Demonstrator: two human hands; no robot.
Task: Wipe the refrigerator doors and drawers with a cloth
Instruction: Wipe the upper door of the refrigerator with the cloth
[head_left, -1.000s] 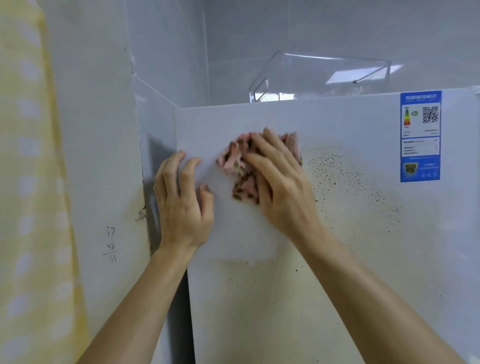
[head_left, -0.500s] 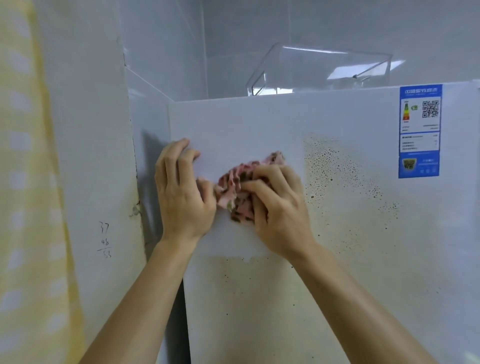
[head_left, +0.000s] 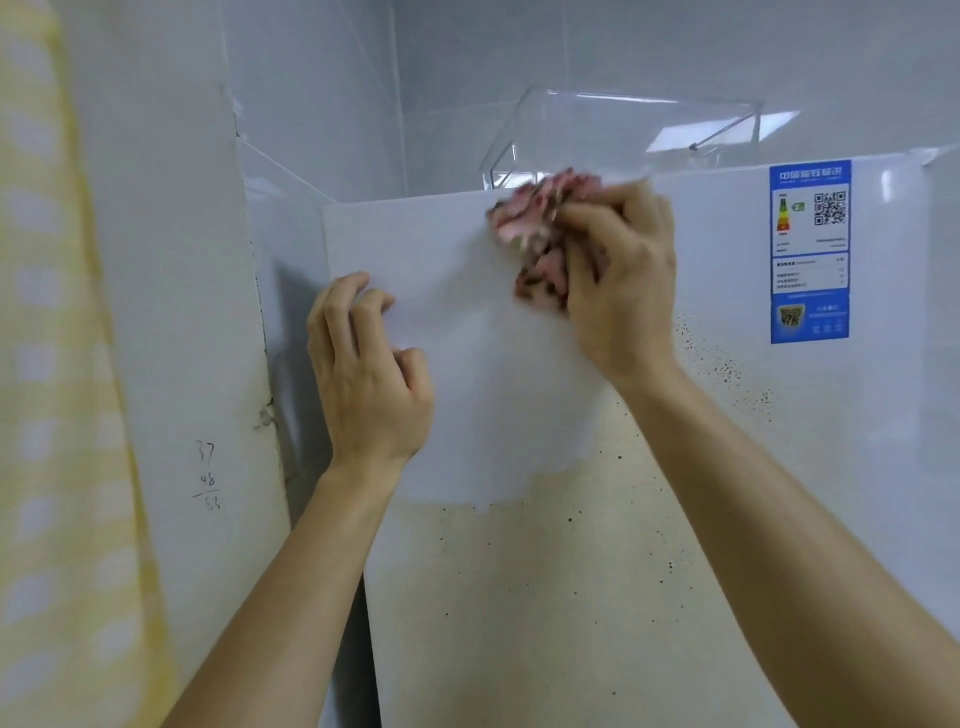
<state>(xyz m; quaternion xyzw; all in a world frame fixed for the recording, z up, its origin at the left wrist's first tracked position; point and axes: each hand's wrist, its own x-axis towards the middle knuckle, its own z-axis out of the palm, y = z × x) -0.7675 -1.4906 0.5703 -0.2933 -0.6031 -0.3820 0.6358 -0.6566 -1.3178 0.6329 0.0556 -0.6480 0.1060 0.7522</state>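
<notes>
Your right hand (head_left: 623, 291) presses the cloth (head_left: 540, 234) on the refrigerator door (head_left: 519, 597) near its top edge. Your left hand (head_left: 363, 374) rests lower left. Sticker (head_left: 810, 249) right of the cloth, clear bin (head_left: 623, 130) on top behind.

Two hands are counted: one left hand (head_left: 369, 374) at 9 o'clock and one right hand (head_left: 623, 280) at 1 o'clock. One pink cloth (head_left: 540, 228), one refrigerator door (head_left: 519, 597), one blue label (head_left: 810, 249) at 2 o'clock, one clear container (head_left: 623, 135) at 12 o'clock, one yellow checked fabric (head_left: 52, 415) and three handwritten numbers (head_left: 208, 475) are seen.
</notes>
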